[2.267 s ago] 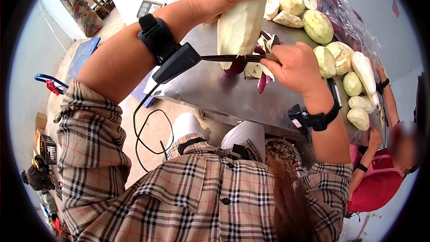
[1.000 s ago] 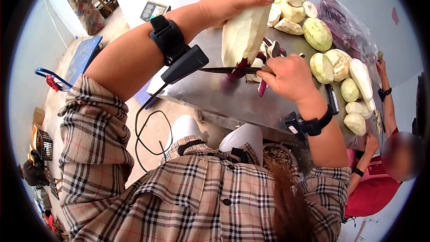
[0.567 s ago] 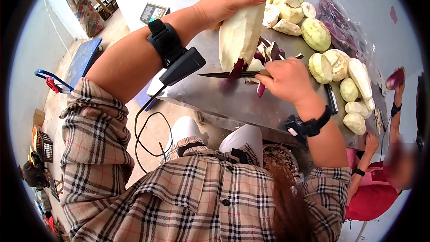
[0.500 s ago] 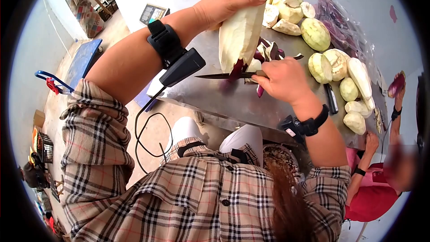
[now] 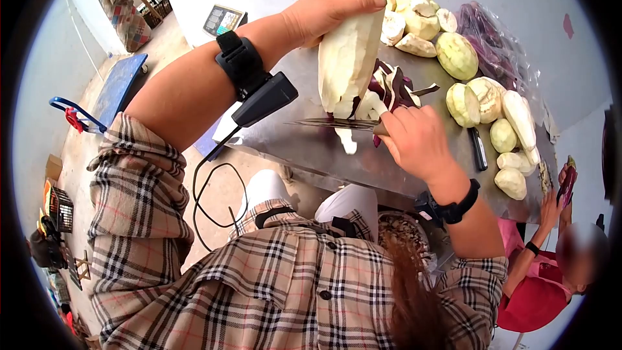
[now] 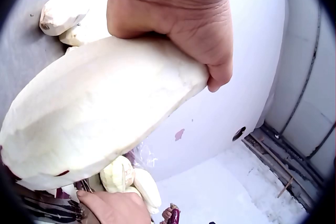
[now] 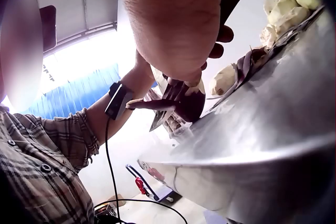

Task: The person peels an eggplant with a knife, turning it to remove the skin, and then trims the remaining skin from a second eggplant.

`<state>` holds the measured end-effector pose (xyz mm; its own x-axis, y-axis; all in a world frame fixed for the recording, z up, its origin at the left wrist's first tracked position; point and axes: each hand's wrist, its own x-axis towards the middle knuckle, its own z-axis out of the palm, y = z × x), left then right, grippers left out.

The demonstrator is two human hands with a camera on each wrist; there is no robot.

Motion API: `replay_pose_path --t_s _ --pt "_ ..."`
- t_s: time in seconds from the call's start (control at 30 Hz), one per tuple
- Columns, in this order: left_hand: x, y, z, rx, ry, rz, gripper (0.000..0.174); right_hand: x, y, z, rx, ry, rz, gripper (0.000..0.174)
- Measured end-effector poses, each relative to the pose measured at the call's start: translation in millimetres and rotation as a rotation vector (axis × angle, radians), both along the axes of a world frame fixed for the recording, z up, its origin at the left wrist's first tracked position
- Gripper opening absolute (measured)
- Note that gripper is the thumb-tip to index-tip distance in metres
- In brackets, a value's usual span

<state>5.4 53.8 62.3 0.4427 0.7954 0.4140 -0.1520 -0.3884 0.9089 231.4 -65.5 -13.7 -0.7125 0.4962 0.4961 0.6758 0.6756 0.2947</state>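
Note:
My left hand (image 5: 327, 10) grips the upper part of a large, mostly peeled eggplant (image 5: 350, 52), thumb across its front. The eggplant stands nearly upright over the metal table, with small dark skin traces at its lower end. In my right hand (image 5: 418, 146) is a knife (image 5: 324, 122), its blade pointing left just below that end. A pale peel strip (image 5: 348, 140) hangs by the blade. The left wrist view shows the eggplant's white flesh (image 6: 94, 108) close up. In the right wrist view my right hand (image 7: 173, 29) hides most of the knife handle.
Purple peelings (image 5: 392, 87) lie on the metal table (image 5: 285, 91). Several peeled eggplants (image 5: 457, 55) line its far and right sides, beside a plastic bag of eggplants (image 5: 495, 42). A black-handled tool (image 5: 478, 149) lies nearby. At right another person (image 5: 534, 285) holds an eggplant.
The knife has moved down past the eggplant's lower end, and the purple skin there is mostly gone. The other person has lowered an eggplant and brought both hands together.

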Motion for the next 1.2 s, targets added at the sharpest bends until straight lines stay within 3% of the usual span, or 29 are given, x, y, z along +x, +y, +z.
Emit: replay_pose_path --t_s 0.13,0.27,0.43,0.53,0.67,1.2 --pt "-3 4 1 0.095 -0.051 -0.11 0.046 3 -7 -9 0.046 -0.012 0.015 0.025" --pt "-4 2 1 0.067 -0.077 -0.12 0.05 13 -10 -6 0.026 -0.054 0.061 0.039" --pt "-5 0 2 -0.004 -0.13 -0.145 0.051 16 -9 11 -0.054 0.157 0.122 0.028" --pt "-11 10 -2 -0.036 -0.001 -0.211 0.063 20 -2 17 -0.136 0.239 0.075 0.025" --pt "-8 6 3 -0.09 -0.062 -0.307 0.056 12 -2 34 -0.146 0.291 0.052 0.022" --pt "-5 9 5 -0.14 -0.096 -0.414 0.052 24 9 30 -0.089 0.201 -0.065 0.027"
